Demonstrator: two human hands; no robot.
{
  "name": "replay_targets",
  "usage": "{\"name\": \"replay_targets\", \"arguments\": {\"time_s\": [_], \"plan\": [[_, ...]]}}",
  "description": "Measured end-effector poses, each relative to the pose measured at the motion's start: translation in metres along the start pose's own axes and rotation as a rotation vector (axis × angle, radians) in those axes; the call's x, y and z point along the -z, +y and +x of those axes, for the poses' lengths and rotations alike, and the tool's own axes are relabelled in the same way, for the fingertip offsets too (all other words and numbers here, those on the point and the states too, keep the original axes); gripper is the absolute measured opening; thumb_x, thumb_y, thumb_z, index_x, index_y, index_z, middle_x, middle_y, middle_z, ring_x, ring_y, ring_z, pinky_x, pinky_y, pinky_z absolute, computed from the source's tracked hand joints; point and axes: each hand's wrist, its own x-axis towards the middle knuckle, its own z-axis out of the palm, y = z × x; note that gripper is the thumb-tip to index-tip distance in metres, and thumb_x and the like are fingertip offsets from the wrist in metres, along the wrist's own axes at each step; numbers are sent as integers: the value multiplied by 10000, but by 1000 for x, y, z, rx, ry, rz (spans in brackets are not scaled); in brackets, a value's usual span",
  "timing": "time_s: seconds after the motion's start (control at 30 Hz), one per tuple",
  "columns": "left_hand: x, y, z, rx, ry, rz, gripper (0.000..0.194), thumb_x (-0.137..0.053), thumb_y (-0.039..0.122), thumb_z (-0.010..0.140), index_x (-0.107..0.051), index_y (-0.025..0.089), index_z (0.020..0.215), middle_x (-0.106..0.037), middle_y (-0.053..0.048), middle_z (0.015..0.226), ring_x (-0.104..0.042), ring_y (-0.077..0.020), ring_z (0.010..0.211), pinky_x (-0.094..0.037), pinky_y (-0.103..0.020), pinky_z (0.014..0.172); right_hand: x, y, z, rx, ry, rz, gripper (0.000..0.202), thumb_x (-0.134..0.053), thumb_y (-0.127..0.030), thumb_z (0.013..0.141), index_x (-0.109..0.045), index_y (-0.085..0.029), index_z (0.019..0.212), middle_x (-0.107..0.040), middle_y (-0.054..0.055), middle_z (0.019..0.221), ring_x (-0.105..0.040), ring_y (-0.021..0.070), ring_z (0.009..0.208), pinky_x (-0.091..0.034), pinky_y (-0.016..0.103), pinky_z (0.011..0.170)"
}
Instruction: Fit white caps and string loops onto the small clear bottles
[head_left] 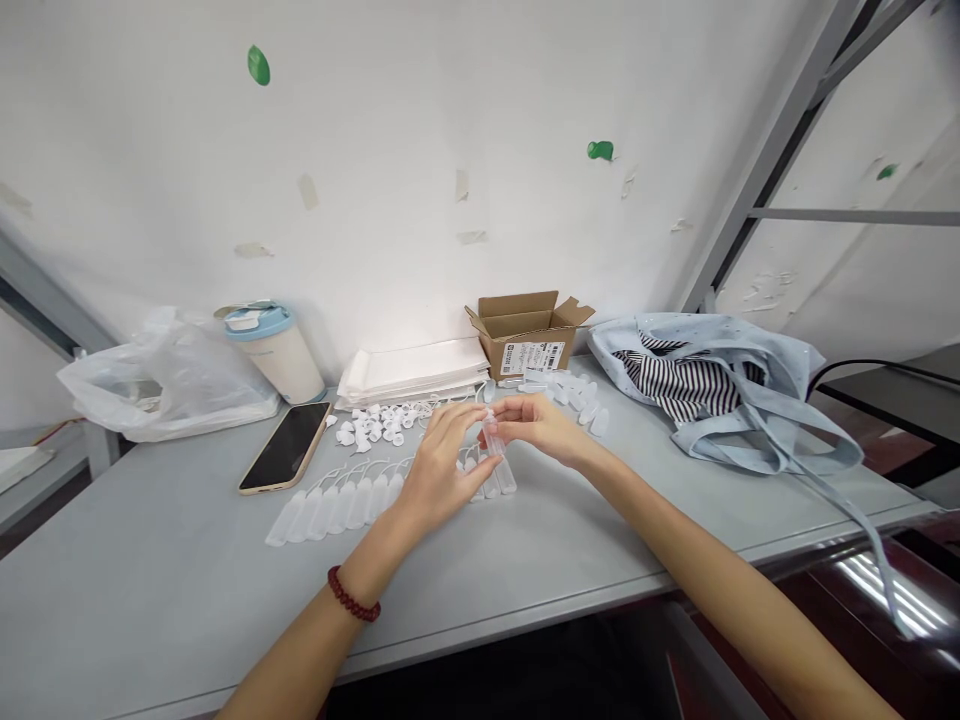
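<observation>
Both hands meet over the middle of the table around one small translucent plastic tube point(492, 436), held roughly upright. My left hand point(442, 460), a red beaded bracelet on its wrist, grips it between thumb and fingers. At its upper end, the fingertips of my right hand point(536, 428) pinch it. Below and to the left lies a row of similar translucent tubes point(337, 508) with thin white cords at their tops; my left hand hides part of this row. Behind it is a pile of small white caps point(375, 425). Loose clear tubes point(581, 395) lie beyond my right hand.
An open cardboard box point(525, 335) stands by the wall beside stacked white paper sheets point(412, 370). To the left are a phone point(286, 448), a blue-lidded cup point(277, 350) and a plastic bag point(165, 380). A light blue cloth bag point(720, 390) trails its strap over the right edge.
</observation>
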Motion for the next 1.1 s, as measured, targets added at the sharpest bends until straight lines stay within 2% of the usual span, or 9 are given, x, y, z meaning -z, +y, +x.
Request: {"name": "replay_targets", "arguments": {"time_s": [0.17, 0.37, 0.73, 0.93, 1.1], "plan": [[-1, 3, -1, 79, -25, 4, 517, -688, 234, 779, -443, 226, 1234, -578, -95, 1184, -509, -254, 1121, -471, -449, 922, 4, -2, 0, 8, -24, -72, 183, -679, -314, 740, -671, -148, 818, -667, 26, 729, -602, 146, 705, -457, 274, 648], [-1, 4, 1, -7, 5, 22, 494, -709, 202, 761, -478, 206, 1197, -571, -99, 1147, -508, -242, 1085, -450, -437, 936, 7, -1, 0, -9, -31, -75, 183, -679, -307, 735, -670, -151, 830, -652, 17, 718, -589, 136, 693, -459, 268, 634], [0, 2, -1, -8, -19, 41, 408, -680, 216, 787, -528, 228, 1166, -552, -90, 1097, -507, -243, 1049, -461, -449, 908, 10, -1, 1, 4, -50, -211, 164, -633, -304, 772, -674, -156, 830, -616, 2, 689, -550, 124, 662, -446, 262, 620], [-1, 2, -1, -23, -63, 31, 411, -660, 213, 801, -519, 221, 1187, -557, -103, 1235, -474, -261, 1160, -423, -482, 980, 12, 0, 0, 4, -86, -248, 192, -612, -318, 792, -676, -155, 871, -650, 23, 746, -572, 133, 686, -456, 266, 632], [-2, 0, -1, -30, -75, 2, 400, -661, 247, 804, -532, 207, 1181, -611, -103, 1177, -502, -262, 1147, -439, -485, 962, 16, -3, -1, -2, -133, -307, 205, -586, -321, 809, -674, -159, 898, -661, 29, 765, -592, 140, 704, -467, 265, 641]]}}
